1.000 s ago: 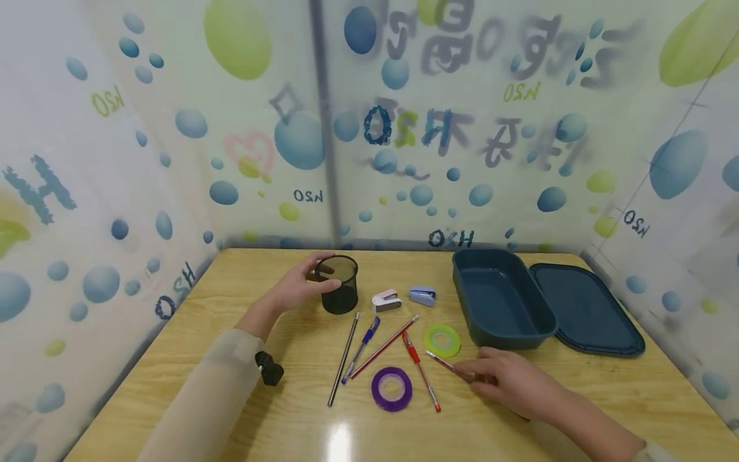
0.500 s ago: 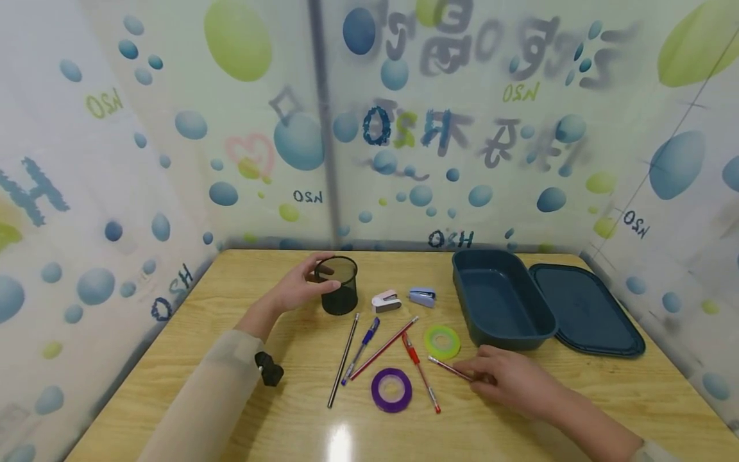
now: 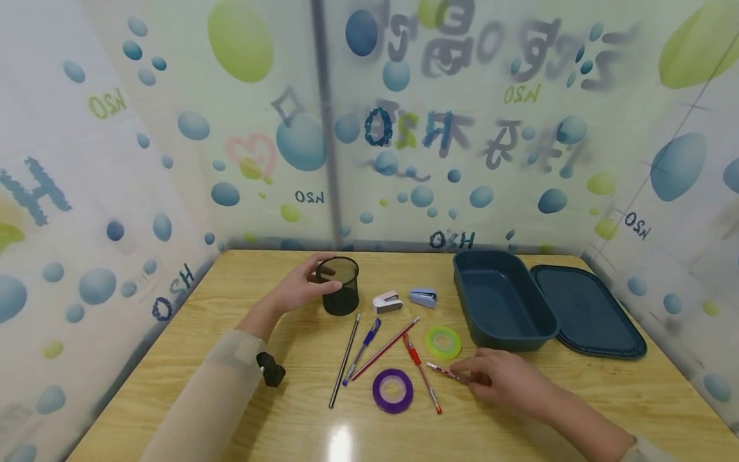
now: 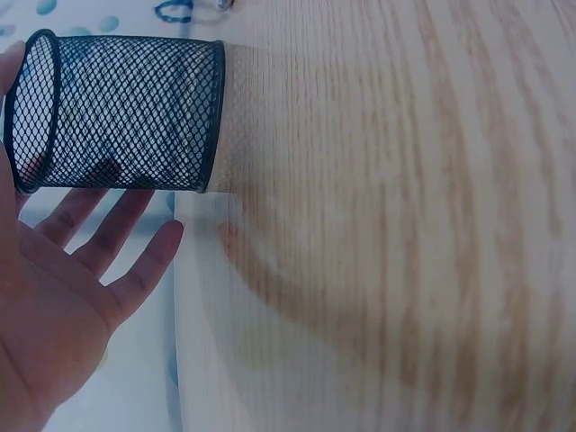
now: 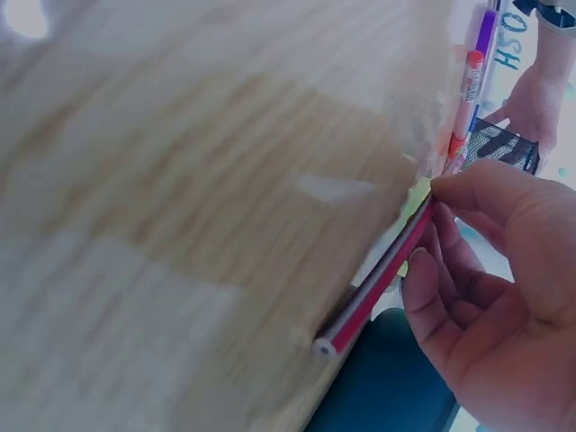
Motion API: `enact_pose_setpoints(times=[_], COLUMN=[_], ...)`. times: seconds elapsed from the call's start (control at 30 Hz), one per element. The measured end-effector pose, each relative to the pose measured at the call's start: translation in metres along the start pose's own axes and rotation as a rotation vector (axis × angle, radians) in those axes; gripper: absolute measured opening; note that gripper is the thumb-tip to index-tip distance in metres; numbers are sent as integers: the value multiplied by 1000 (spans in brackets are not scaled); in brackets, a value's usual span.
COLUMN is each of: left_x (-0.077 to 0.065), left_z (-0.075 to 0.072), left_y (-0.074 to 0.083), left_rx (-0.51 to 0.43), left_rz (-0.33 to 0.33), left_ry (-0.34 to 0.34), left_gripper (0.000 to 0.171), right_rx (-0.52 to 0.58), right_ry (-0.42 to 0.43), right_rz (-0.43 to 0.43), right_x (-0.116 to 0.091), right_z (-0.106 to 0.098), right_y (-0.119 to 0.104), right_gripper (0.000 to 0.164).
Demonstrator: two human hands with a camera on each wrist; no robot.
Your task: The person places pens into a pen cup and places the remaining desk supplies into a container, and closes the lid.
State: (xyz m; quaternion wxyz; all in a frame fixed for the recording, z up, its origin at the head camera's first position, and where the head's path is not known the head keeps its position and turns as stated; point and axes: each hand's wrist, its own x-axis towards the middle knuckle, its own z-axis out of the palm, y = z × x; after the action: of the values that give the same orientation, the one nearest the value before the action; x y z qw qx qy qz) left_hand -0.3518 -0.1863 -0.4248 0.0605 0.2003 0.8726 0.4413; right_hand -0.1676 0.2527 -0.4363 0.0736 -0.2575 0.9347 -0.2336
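Observation:
My left hand (image 3: 300, 285) is around a black mesh pen holder (image 3: 342, 296), thumb on the near side and fingers behind it. In the left wrist view the pen holder (image 4: 130, 112) stands on the table with those fingers spread along its mesh. My right hand (image 3: 508, 382) pinches a red-and-dark pencil (image 3: 447, 373) between thumb and fingertips. The right wrist view shows the pencil (image 5: 378, 274) low over the wood, its flat end toward the camera. Nearby lie a red pen (image 3: 412, 351), a red pencil (image 3: 383, 348), a blue pen (image 3: 364, 350) and a dark pencil (image 3: 345, 359).
A purple tape roll (image 3: 378, 403) and a yellow-green tape roll (image 3: 434, 350) lie amid the pens. Behind them are a pink-white stapler (image 3: 387, 301) and a lilac stapler (image 3: 423, 296). A dark blue bin (image 3: 482, 340) stands at right, beside its flat lid (image 3: 606, 321).
The right hand's pencil has tilted slightly, its far tip shifting a little toward the front edge; its back end no longer shows behind the hand. The left hand stays on the pen holder.

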Motion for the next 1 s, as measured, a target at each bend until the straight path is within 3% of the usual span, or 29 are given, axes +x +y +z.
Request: enact_pose_setpoints(times=[0.47, 1.0], left_x=[1, -2], left_z=[-1, 0], left_y=[-2, -1], left_rx=[-2, -13], left_rz=[11, 8], left_ry=[-4, -8], left_gripper=[80, 80], right_rx=[234, 335], right_ry=[116, 286], right_rz=[31, 36], right_x=[7, 57], right_z=[-18, -45], right_y=[-23, -52], right_gripper=[27, 24])
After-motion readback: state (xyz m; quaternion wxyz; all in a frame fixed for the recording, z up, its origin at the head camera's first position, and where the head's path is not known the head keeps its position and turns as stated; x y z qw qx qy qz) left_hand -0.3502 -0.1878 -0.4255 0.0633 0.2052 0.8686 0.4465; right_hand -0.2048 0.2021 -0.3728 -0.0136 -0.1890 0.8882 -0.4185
